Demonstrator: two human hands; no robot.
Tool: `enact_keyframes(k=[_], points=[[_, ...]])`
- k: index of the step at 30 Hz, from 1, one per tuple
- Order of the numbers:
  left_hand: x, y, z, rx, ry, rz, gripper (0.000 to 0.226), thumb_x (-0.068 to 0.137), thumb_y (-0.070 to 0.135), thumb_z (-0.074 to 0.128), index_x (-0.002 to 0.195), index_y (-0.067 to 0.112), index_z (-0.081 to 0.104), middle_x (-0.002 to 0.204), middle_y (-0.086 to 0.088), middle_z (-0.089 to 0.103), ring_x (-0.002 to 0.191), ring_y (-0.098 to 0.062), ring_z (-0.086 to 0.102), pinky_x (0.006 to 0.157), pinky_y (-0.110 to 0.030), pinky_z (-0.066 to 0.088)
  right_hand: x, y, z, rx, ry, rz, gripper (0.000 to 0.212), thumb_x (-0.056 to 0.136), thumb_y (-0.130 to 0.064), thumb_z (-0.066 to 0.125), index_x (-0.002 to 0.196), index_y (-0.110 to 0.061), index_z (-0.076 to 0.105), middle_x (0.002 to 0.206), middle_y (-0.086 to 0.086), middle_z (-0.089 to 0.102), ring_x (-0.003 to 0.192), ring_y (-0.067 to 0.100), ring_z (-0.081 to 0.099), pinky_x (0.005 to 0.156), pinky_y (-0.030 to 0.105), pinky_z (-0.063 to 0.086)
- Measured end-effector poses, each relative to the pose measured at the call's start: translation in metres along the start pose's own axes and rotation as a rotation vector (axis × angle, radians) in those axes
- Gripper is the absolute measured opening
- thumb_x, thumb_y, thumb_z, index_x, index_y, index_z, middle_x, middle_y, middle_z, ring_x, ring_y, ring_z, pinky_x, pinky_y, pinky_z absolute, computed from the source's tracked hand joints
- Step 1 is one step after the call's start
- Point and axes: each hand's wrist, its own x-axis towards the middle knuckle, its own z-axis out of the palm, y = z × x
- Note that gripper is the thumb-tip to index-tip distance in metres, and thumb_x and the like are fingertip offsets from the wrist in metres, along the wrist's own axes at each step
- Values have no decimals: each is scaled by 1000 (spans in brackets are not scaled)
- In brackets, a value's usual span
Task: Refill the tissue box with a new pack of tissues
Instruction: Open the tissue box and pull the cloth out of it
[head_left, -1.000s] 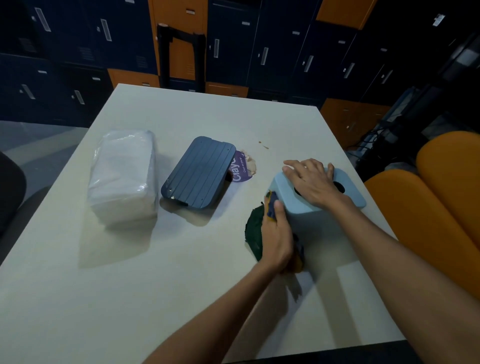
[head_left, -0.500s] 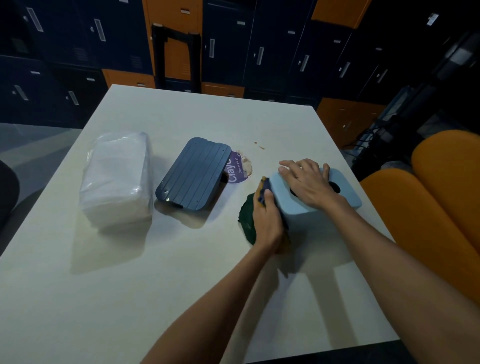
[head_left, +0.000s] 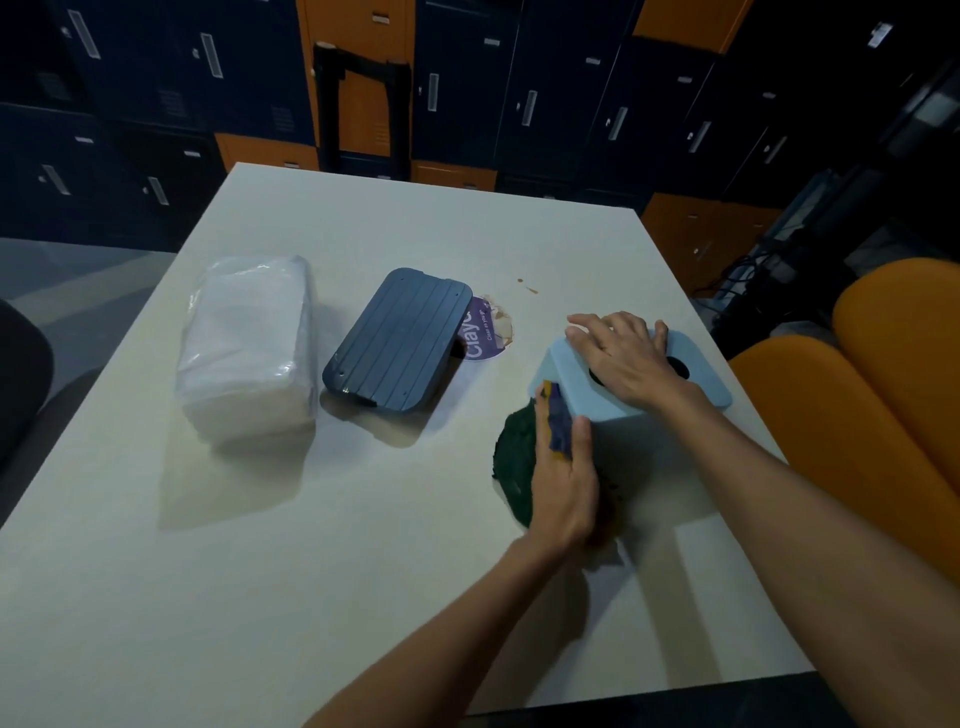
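1. Head view: the light blue tissue box (head_left: 701, 376) stands at the right side of the table (head_left: 260, 597).
2. The right hand (head_left: 623, 364) lies flat on the box top, fingers straight and slightly spread, partly covering the dark opening.
3. The left hand (head_left: 563, 480) is at the box's left side. Its thumb is against the box corner and its fingers curl round a crumpled wrapper (head_left: 514, 462) that is dark green, purple and yellow.
4. The new pack of tissues (head_left: 249, 348), in clear plastic, lies at the table's left, well apart from the box.
5. Between them lies a dark blue ribbed lid (head_left: 397, 340), partly over a purple label (head_left: 480, 332).
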Motion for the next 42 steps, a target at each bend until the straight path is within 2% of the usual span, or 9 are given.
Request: enact_keyframes(k=[2,5,10,14,22,28,32,37,42], points=[[-5,2,-24,110,-91,8,47,102,45,31,135,18,50,123,1,59,105,-8,55,89,-16,39,0,1,-1,14,-1,4,47,99,-52,20,139,-36,38,143,7,38,139,20,20,112,55,-2],[19,0,-60,102,4,-237,48,100,50,32,81,16,60,83,-13,68,70,-23,64,70,-34,49,-1,2,-1,32,-27,7,48,100,-54,18,144,-41,30,151,6,29,145,19,11,113,55,-6],[64,22,-81,-177,195,-430,46,99,41,30,106,10,64,88,-15,67,66,-21,60,60,-31,48,-3,4,-9,237,215,35,51,100,-51,19,148,-36,29,158,1,25,149,20,5,115,54,-9],[62,30,-51,-158,128,-435,57,98,57,22,96,14,59,71,-7,61,66,-22,60,71,-33,51,-13,6,-7,-8,268,220,50,101,-46,19,146,-28,33,156,10,26,148,28,7,113,60,-8],[-11,-6,18,-90,120,-132,80,81,82,20,149,39,25,149,3,42,137,-16,39,115,-40,31,-16,5,2,-37,102,468,57,97,-58,12,147,-34,23,159,20,2,145,41,-3,110,66,-9],[27,29,2,-285,120,-337,59,99,58,22,138,23,48,123,3,56,114,-12,49,100,-28,35,-16,8,5,-42,75,455,53,96,-58,10,136,-31,32,154,26,12,141,45,6,112,64,1],[73,15,-3,-260,79,-445,101,66,90,18,124,20,61,123,-10,64,115,-29,58,106,-48,42,-18,7,3,-30,68,478,55,96,-58,10,141,-31,28,156,27,3,143,46,-1,112,62,-3],[29,31,-11,-120,31,-388,69,95,65,19,137,19,50,131,-10,56,118,-30,55,105,-42,40,-18,5,2,-27,54,466,55,97,-57,9,142,-30,25,156,29,-1,143,46,-4,112,62,-3],[33,25,-57,-380,46,-608,48,98,57,33,86,21,63,73,-9,67,68,-20,56,62,-28,45,-20,7,-4,-12,29,372,58,97,-59,10,148,-33,18,157,26,-2,144,45,-5,113,62,-3]])
